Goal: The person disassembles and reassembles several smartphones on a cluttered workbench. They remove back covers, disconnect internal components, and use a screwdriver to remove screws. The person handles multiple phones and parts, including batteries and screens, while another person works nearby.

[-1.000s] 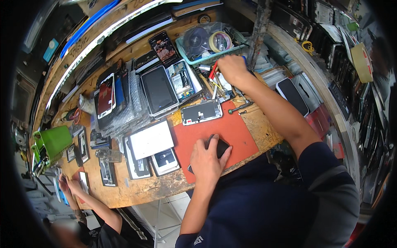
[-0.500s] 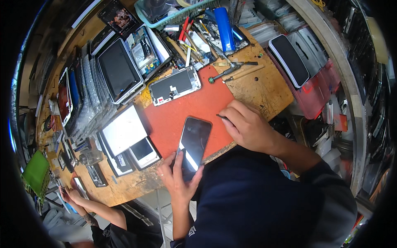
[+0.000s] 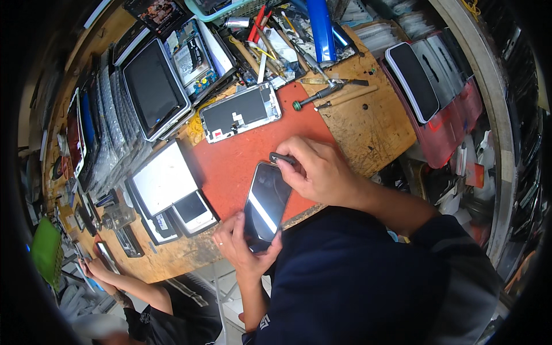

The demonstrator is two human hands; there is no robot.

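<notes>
A dark smartphone (image 3: pixel 269 201) with a glossy black screen and a bright reflection lies tilted over the front edge of the red work mat (image 3: pixel 230 164). My left hand (image 3: pixel 246 244) is closed round its lower end, thumb and fingers on opposite sides. Pinched in my right hand (image 3: pixel 322 172) is a small, flat black piece (image 3: pixel 280 157) with a rounded end, its exact kind unclear. That piece is at the phone's upper edge, and my right fingertips hide part of the upper right corner. Farther back on the mat is a detached phone screen assembly (image 3: pixel 241 113) with a white frame.
A small hammer-like tool (image 3: pixel 316 95) crosses the mat's far right corner. Behind are loose hand tools (image 3: pixel 270 49) and a blue case (image 3: pixel 321 31). Tablets (image 3: pixel 155 89) and a white box (image 3: pixel 167 181) stand left. Another person's hands (image 3: pixel 95 267) work at the lower left.
My right hand has moved left to the phone's upper end, bringing the black piece with it. The left hand still grips the phone. The view has shifted slightly.
</notes>
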